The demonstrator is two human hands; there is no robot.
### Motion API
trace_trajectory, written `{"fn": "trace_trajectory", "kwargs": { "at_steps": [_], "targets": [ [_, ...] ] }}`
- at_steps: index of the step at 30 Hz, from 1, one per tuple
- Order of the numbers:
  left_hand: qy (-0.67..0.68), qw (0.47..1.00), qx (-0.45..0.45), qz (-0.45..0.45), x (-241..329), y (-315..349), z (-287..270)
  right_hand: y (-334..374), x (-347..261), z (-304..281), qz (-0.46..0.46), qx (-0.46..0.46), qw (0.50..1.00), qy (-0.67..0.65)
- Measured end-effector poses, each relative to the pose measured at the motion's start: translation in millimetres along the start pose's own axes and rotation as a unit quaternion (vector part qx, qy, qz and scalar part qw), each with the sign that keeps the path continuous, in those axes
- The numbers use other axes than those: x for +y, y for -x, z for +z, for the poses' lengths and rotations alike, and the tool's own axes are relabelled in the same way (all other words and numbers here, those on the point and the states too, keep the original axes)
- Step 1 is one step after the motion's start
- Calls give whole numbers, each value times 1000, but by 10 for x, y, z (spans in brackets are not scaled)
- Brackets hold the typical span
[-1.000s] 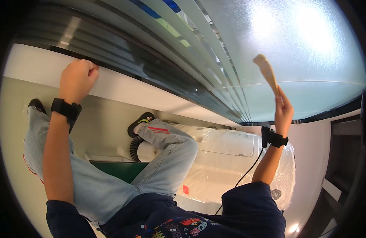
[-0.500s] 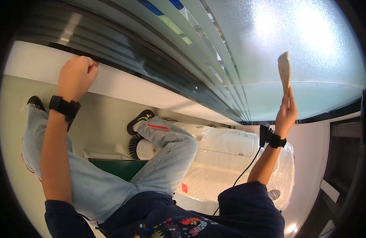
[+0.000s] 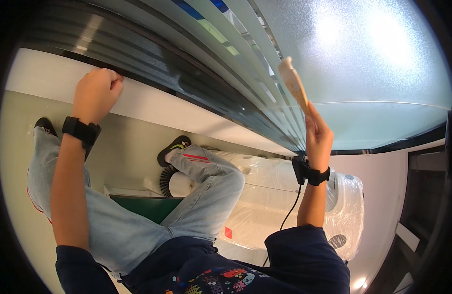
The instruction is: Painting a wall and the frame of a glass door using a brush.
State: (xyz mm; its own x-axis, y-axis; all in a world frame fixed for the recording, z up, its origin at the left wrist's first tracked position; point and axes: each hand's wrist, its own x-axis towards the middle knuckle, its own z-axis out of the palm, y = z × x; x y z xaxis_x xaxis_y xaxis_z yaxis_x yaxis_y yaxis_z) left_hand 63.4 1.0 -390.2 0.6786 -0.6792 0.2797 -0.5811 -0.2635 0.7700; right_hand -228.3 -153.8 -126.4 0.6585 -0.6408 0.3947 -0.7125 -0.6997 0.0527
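Observation:
My right hand [image 3: 318, 137] is raised and closed around the lower handle of a flat wooden brush [image 3: 293, 84] with pale bristles. Its bristle end points up and leans left, the tip bent over against the frosted glass panel [image 3: 363, 73] beside the clear stripes. On the left, my left hand [image 3: 96, 95] is curled into a fist at the white ledge [image 3: 152, 100] below the dark glass strip. Whatever its fingers may hold is hidden. Both wrists wear black bands, and a cable runs down from the right one.
Below my right arm lies a large white object [image 3: 265, 196] wrapped in clear plastic. A round dark-bristled brush [image 3: 165, 180] and a green panel [image 3: 146, 208] are by my legs. Dark shelving [image 3: 424, 171] stands at the far right.
My right hand has moved left with the brush, which has tipped from nearly upright to leaning left, its bristles now bent. My left hand stays in about the same place.

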Motion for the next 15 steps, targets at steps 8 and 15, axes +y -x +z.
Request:
{"fn": "trace_trajectory", "kwargs": {
  "at_steps": [8,15],
  "targets": [
    [13,998,42,33,-6,32,-42,-41,227,-243,41,58,996,53],
    [-9,999,28,20,20,22,-21,-203,580,-875,-18,246,951,187]
  ]
}}
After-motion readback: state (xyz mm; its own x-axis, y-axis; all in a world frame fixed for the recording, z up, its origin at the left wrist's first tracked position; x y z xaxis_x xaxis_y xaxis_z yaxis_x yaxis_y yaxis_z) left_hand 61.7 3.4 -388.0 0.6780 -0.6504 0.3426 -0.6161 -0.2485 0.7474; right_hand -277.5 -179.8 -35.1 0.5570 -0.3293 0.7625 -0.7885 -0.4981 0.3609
